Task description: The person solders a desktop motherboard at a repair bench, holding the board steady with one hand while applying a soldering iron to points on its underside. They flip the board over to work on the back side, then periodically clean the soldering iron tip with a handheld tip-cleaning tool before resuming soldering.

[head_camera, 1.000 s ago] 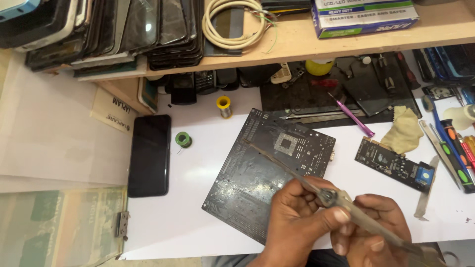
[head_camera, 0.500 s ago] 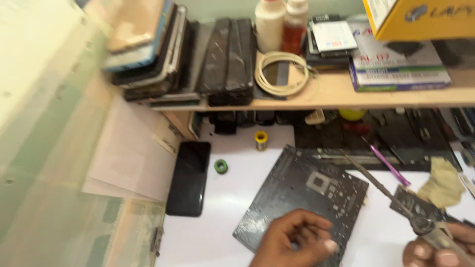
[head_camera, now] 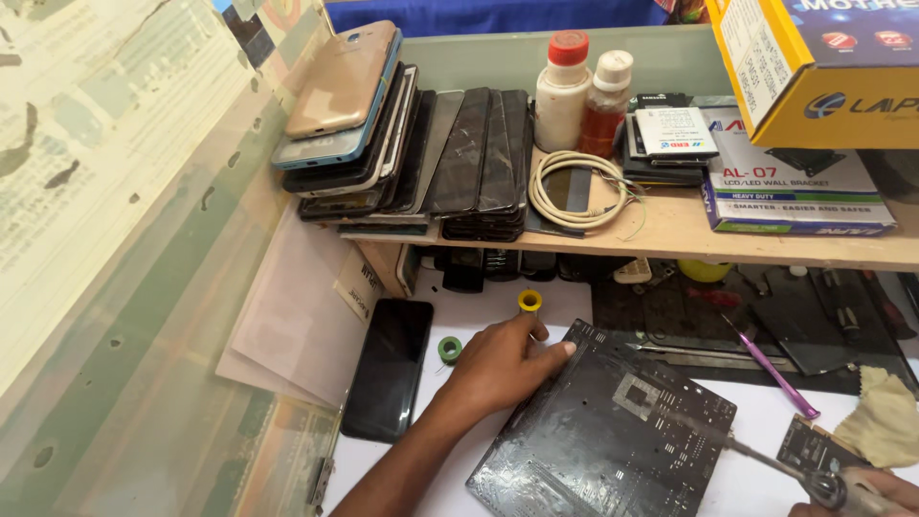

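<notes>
A black motherboard (head_camera: pixel 593 440) lies flat on the white bench. My left hand (head_camera: pixel 498 369) reaches past its upper left corner, thumb against the board's edge and fingertips at a small yellow spool (head_camera: pixel 529 302); nothing is clasped in it. My right hand (head_camera: pixel 866 490) shows only at the bottom right corner, closed on the handle of a soldering iron (head_camera: pixel 766 458). The iron's thin shaft slants up and left, with its tip over the middle of the motherboard. A small green roll (head_camera: pixel 450 349) sits just left of my left hand.
A black phone (head_camera: pixel 388 369) lies left of the board. A wooden shelf (head_camera: pixel 670 235) above carries stacked phones (head_camera: pixel 402 134), two bottles (head_camera: pixel 562 91), a coiled cable (head_camera: pixel 574 187) and boxes (head_camera: pixel 823 67). A purple tool (head_camera: pixel 775 375), small circuit board (head_camera: pixel 809 445) and cloth (head_camera: pixel 885 421) lie right.
My left hand has left the near part of the motherboard and gone up to the yellow spool. My right hand with the soldering iron has drawn off to the right. The view has tilted up.
</notes>
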